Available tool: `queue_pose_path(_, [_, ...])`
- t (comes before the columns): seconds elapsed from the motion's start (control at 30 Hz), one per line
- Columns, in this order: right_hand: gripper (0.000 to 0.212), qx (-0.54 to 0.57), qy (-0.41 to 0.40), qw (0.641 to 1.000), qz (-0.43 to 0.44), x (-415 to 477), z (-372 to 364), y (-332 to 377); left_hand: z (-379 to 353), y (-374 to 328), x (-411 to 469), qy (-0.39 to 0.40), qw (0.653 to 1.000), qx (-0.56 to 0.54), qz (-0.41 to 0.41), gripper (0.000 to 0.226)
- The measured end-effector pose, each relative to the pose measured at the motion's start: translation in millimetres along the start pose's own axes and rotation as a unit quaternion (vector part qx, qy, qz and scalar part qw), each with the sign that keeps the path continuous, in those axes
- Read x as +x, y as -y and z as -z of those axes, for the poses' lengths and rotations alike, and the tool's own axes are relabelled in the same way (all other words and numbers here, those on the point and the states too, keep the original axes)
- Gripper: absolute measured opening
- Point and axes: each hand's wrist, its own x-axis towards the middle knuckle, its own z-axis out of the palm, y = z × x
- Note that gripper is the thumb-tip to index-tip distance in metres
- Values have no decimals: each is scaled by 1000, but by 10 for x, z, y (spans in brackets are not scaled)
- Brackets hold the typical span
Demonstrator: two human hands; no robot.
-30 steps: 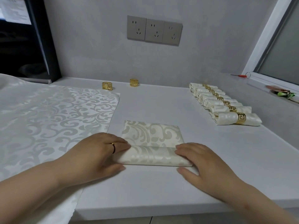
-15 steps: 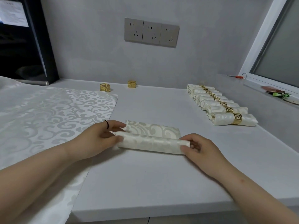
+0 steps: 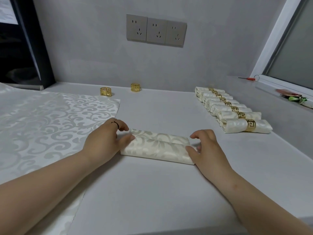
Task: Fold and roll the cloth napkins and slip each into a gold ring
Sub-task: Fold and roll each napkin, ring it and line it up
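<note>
A cream patterned napkin lies on the white counter, mostly rolled, with a narrow flat strip left at its far side. My left hand grips the roll's left end, thumb on top and fingers curled behind. At the right end, my right hand pinches the roll between thumb and curled fingers. Two loose gold rings stand near the back wall: one by the cloth's corner, the other right of it. Several finished rolled napkins in gold rings lie in a row at the right.
A large flat patterned cloth covers the counter's left part and hangs over the front edge. A black appliance stands at the back left. Wall sockets are above. A window sill with a small red tool runs along the right.
Both hands have rolled the napkin further away from me; the flat part beyond the roll has shrunk to a narrow strip. The camera has tilted slightly.
</note>
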Motion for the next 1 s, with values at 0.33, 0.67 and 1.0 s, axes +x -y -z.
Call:
queue_pose_path(0.33, [45, -69, 129, 975, 165, -178, 111, -84, 129, 197, -165, 132, 957, 120, -227, 60])
queue_pose_path(0.67, [29, 10, 142, 985, 98, -397, 213, 65, 249, 121, -395, 74, 976, 33, -201, 68])
queue_pose_path(1.0, [16, 268, 132, 951, -82, -425, 243, 216, 427, 53, -545, 153, 958, -238, 53, 5])
